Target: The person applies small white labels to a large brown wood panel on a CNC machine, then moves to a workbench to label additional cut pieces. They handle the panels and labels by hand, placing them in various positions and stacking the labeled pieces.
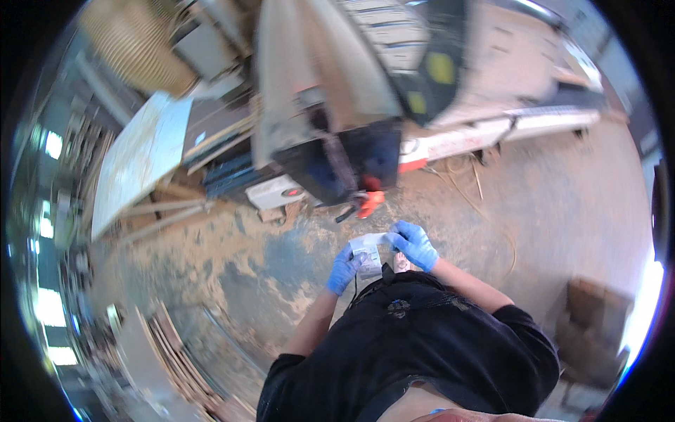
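Observation:
Both of my hands wear blue gloves and are in front of my waist. My left hand [342,270] is closed on the left side of a white printed paper strip [366,257], which looks like labels. The fingers of my right hand [416,246] pinch the strip's upper right end. Between the hands the strip bends, with one part hanging down and another running across to the right. The print is too small to make out. A thin dark cord hangs below my left hand.
Ahead stands a large machine with a dark box-shaped part [373,158] and an orange-red piece [370,204] at its lower front. Sawdust covers the floor [274,260]. A pale sheet [144,155] leans at left. Boards [172,352] lie lower left; a brown block-like object [594,323] stands right.

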### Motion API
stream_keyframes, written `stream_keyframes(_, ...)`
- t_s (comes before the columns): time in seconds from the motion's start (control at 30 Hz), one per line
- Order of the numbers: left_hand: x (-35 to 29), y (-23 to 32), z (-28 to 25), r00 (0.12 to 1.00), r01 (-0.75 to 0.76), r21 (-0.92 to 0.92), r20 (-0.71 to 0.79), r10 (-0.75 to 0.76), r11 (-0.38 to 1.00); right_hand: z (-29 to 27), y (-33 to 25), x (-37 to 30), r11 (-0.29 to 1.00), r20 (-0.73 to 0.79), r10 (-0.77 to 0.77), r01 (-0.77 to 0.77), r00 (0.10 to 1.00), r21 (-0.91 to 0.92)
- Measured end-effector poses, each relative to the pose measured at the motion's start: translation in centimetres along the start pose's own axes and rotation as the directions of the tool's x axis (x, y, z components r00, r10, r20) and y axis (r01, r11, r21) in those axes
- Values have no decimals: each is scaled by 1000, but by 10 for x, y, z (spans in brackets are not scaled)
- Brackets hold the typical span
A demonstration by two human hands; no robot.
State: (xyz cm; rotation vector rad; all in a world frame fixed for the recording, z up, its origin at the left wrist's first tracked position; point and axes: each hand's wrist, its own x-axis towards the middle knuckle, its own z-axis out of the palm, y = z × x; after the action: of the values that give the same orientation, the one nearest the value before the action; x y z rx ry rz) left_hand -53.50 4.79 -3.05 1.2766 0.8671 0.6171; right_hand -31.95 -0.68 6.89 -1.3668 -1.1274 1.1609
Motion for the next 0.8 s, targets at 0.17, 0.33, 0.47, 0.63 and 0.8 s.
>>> stream_keyframes(0.17,-5,3,12,954,-19,-281,-294,-67,959,7,13,-2,996,251,12,11,968,-92)
stream_keyframes(0.33,-17,9,-22,893,-116,-375,-445,-69,920,38,1,21,964,368,122,-23,922,-263)
stream_keyframes(0.47,-14,12,-72,845,-155,-401,-528,-89,903,76,8,60,953,358,6,103,934,-283)
stream_keyframes(0.63,-4,28,-161,843,-109,-294,-533,-68,950,132,15,132,963,220,-11,70,975,-261)
stream_keyframes(0.8,10,48,-244,854,-140,-234,-520,-2,962,167,10,210,991,-8,38,-37,999,132)
